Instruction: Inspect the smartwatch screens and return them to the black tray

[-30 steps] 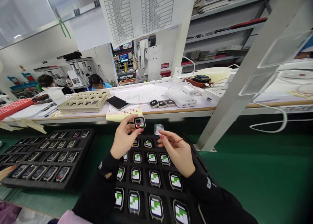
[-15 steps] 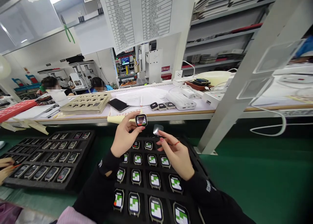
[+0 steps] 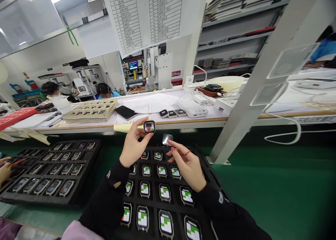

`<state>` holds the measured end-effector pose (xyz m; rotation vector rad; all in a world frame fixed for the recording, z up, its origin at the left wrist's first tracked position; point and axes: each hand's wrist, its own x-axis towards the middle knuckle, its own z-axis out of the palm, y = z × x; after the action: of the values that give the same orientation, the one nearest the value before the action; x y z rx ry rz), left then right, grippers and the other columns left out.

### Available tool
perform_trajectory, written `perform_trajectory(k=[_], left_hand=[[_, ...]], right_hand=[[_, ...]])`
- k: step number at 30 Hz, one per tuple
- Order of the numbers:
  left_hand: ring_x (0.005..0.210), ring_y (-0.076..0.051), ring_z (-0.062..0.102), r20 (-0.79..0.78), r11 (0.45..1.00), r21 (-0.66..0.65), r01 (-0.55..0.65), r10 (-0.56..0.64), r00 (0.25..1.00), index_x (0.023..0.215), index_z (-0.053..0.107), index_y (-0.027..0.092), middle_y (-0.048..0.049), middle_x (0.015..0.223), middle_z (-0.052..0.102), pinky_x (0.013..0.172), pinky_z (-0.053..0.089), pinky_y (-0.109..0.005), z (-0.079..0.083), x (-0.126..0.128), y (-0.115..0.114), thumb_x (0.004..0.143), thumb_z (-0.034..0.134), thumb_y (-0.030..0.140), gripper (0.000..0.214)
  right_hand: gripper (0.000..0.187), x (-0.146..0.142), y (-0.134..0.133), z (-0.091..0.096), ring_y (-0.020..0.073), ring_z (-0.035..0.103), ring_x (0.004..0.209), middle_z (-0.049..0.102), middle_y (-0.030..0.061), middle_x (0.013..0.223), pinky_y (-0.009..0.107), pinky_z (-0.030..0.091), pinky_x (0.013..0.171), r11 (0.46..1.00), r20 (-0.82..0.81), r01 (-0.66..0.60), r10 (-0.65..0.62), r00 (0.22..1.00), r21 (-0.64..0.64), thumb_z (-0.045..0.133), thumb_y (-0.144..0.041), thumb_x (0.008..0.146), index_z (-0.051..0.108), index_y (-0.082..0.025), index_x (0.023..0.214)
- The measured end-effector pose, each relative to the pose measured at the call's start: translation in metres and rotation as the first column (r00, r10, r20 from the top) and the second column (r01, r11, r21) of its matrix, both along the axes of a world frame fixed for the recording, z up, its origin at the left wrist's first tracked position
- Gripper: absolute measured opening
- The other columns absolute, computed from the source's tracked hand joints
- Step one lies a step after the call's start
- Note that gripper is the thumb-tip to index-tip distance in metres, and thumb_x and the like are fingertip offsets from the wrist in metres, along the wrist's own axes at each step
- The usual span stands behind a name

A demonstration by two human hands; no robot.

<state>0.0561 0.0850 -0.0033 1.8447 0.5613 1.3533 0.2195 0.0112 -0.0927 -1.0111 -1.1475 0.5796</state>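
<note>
Between thumb and fingers, my left hand (image 3: 135,143) grips a smartwatch (image 3: 149,127) by its sides, its lit screen facing me with a picture on it. To the right of it, my right hand (image 3: 187,163) pinches a small clear screen film (image 3: 167,139) by its lower corner, apart from the watch. Below both hands lies a black foam tray (image 3: 154,202) with rows of watch cases in its slots. Their screens, such as the one on this near watch (image 3: 166,223), glow with white and green blocks. My right hand covers part of the tray.
A second black tray of watches (image 3: 78,184) lies at the left, where a co-worker's hand (image 3: 4,171) holds a thin red stick. On the shelf ahead are a phone (image 3: 125,112), a white power strip (image 3: 193,108) and a beige tray (image 3: 90,112). A metal post (image 3: 236,124) slants at the right.
My hands keep their grips on the watch and the film, with hardly any movement. The view shifts slightly. At the left, the co-worker's hand has lifted with the red stick.
</note>
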Motion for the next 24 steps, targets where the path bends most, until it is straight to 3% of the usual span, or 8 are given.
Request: perform_trajectory(k=[7,13,24], left_hand=[[0.084,-0.012,0.061,0.008,0.996,0.059,-0.066,0.066,0.998,0.123,0.053,0.026,-0.0057,0.118,0.057,0.071,0.051,-0.021,0.004,0.0,0.005,0.081,0.068,0.019,0.045],[0.079,-0.01,0.059,0.014,0.987,0.127,-0.095,0.094,0.996,0.119,0.052,0.024,-0.0061,0.117,0.054,0.066,0.047,-0.02,0.012,0.003,0.035,0.078,0.067,0.015,0.044],[0.075,-0.01,0.06,-0.002,0.994,0.062,-0.084,0.085,0.996,0.115,0.049,0.022,-0.0067,0.112,0.055,0.063,0.047,-0.02,0.01,0.005,0.083,0.074,0.068,0.015,0.046]], right_hand=[[0.033,-0.001,0.001,-0.003,0.0149,0.062,0.068,0.067,0.0094,0.11,0.027,0.06,0.057,1.0,-0.004,-0.018,0.018,1.0,0.011,0.059,-0.042,0.095,0.067,-0.021,0.119],[0.031,-0.001,0.003,-0.007,0.0166,0.063,0.076,0.065,0.0088,0.117,0.025,0.059,0.057,0.998,-0.013,-0.053,0.053,0.998,0.027,0.059,-0.04,0.096,0.066,-0.023,0.12],[0.033,0.001,0.004,-0.008,0.0161,0.062,0.071,0.066,0.0097,0.115,0.027,0.06,0.055,0.998,-0.028,-0.047,0.048,0.998,0.041,0.059,-0.041,0.095,0.067,-0.022,0.12]])
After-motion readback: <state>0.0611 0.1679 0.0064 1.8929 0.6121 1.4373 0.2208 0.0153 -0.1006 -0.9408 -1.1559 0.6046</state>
